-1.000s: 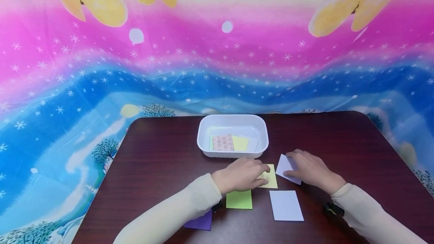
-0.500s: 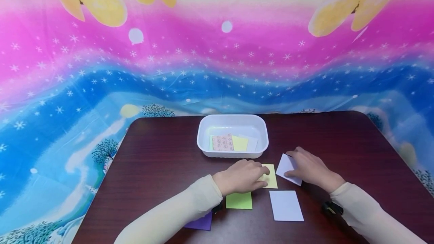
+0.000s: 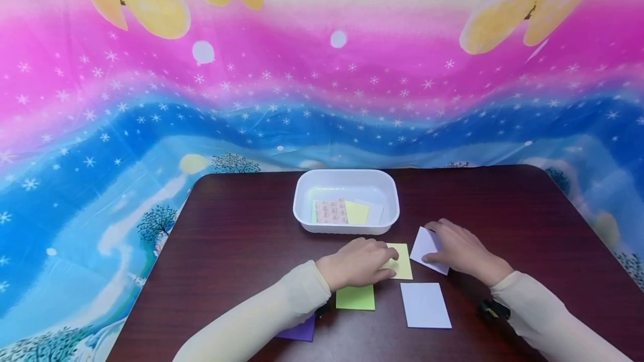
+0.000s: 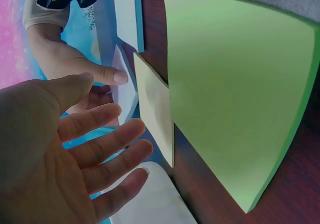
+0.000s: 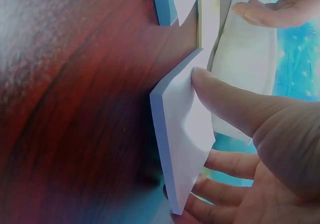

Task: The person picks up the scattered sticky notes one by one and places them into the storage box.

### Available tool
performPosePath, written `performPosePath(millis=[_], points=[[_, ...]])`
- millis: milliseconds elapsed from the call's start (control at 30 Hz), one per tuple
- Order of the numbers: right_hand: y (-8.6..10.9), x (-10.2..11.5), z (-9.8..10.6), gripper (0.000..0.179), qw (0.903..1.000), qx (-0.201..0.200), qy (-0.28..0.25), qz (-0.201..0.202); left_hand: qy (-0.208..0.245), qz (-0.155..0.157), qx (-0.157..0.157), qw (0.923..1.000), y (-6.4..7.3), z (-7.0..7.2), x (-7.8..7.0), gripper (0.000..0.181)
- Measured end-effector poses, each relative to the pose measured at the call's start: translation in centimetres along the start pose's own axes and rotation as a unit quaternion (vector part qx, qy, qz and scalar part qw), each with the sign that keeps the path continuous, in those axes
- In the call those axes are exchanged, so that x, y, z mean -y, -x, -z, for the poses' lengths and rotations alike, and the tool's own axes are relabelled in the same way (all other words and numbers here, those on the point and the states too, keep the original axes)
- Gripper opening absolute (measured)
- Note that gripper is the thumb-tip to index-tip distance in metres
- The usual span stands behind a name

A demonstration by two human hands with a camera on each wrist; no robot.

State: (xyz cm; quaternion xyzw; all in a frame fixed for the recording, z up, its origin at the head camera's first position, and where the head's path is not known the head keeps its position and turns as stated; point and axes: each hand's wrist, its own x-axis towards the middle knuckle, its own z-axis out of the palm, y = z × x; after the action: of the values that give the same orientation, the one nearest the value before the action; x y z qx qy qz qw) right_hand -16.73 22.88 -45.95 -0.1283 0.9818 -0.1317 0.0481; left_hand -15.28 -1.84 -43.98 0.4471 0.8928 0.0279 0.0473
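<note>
In the head view my right hand (image 3: 468,253) holds a white sticky note pad (image 3: 426,247) at the right, thumb on its top face. The right wrist view shows the fingers round the far edge of this white pad (image 5: 185,139). My left hand (image 3: 357,263) hovers over a pale yellow sticky note pad (image 3: 402,261) and covers part of it. Its fingers are relaxed and spread apart in the left wrist view, with nothing between them. A green sticky note pad (image 3: 355,298) lies just below the left hand. Another white pad (image 3: 425,306) lies nearer the front.
A white plastic tub (image 3: 302,222) stands at the back of the dark wood table (image 3: 241,217). Inside it lie a patterned pink pad (image 3: 330,212), a yellow one (image 3: 357,213) and a white one. A purple pad (image 3: 301,331) is partly hidden under the left sleeve.
The left hand has shifted very slightly toward the near side. The right hand and its white pad stay almost in place.
</note>
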Motion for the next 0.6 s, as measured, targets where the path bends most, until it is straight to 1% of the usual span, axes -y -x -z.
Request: performPosePath(millis=[100, 367, 500, 600], points=[[-0.1, -0.1, 0.1, 0.068, 0.9999, -0.007, 0.006, 0.005, 0.002, 0.001, -0.001, 1.0, 0.0, 0.0, 0.1, 0.029], [-0.1, 0.0, 0.8, 0.039, 0.999, -0.039, -0.005, 0.024, 0.004, 0.001, -0.003, 1.0, -0.1, 0.0, 0.1, 0.03], [-0.2, 0.0, 1.1, 0.027, 0.9986, -0.044, -0.009, 0.028, 0.008, 0.006, 0.0, 1.0, -0.2, 0.1, 0.1, 0.03], [-0.2, 0.0, 1.4, 0.021, 0.9988, -0.038, -0.017, 0.025, 0.007, 0.008, 0.001, 0.9999, -0.3, 0.1, 0.1, 0.03]])
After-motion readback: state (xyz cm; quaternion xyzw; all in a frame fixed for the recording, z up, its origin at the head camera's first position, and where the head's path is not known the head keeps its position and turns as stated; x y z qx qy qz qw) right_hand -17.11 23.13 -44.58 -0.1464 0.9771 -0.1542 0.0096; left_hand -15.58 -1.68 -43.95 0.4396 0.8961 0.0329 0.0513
